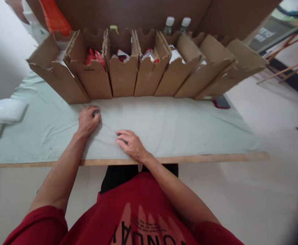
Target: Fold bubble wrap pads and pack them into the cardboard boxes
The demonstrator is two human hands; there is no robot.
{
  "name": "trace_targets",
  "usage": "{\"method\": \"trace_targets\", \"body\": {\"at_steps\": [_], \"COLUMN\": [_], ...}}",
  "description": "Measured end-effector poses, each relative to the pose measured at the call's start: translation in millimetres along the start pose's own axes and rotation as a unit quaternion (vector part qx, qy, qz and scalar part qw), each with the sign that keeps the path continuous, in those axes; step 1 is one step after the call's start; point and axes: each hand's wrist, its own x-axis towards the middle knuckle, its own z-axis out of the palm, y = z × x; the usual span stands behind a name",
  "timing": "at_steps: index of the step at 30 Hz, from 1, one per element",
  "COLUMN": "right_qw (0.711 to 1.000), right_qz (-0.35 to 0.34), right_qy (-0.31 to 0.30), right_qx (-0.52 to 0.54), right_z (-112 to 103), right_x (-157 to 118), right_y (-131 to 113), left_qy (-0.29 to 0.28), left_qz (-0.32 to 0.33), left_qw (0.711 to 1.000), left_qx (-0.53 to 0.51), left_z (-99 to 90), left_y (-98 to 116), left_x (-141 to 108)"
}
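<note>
My left hand (pixel 87 119) rests on the pale green cloth (pixel 179 126), just in front of the cardboard boxes at the left. Its fingers are loosely bent, with a gap between thumb and forefinger, and nothing shows in it. Nearer the table edge, my right hand (pixel 132 144) lies on the same cloth, thumb and fingers apart and holding nothing visible. Beyond both hands stands a row of cardboard boxes (pixel 124 80) with open tops. Red packets (pixel 94 57) show in one, and a white-and-red packet (pixel 175 54) in another.
A wooden strip (pixel 202 158) edges the table's front. White wrapped bundles (pixel 4 112) lie at the far left. A dark phone-like object (pixel 222 102) sits by the right end of the boxes. Two white-capped bottles (pixel 169 25) and an orange object (pixel 54 17) stand at the back.
</note>
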Motion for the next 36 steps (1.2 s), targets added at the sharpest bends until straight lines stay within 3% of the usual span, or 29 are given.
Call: {"method": "trace_targets", "body": {"at_steps": [5, 10, 36], "right_qw": [0.983, 0.933, 0.924], "right_qz": [0.115, 0.195, 0.175], "right_qy": [0.086, 0.060, 0.072], "right_qx": [-0.115, -0.298, -0.332], "right_z": [-55, -85, -83], "right_x": [-45, -53, -53], "right_y": [29, 41, 32], "left_qy": [-0.011, -0.022, -0.013], "left_qz": [0.011, 0.012, -0.059], "left_qw": [1.000, 0.999, 0.998], "left_qx": [0.018, 0.025, 0.027], "left_z": [-5.0, -9.2, -21.4], "left_y": [-6, -9, 7], "left_x": [2, 1, -10]}}
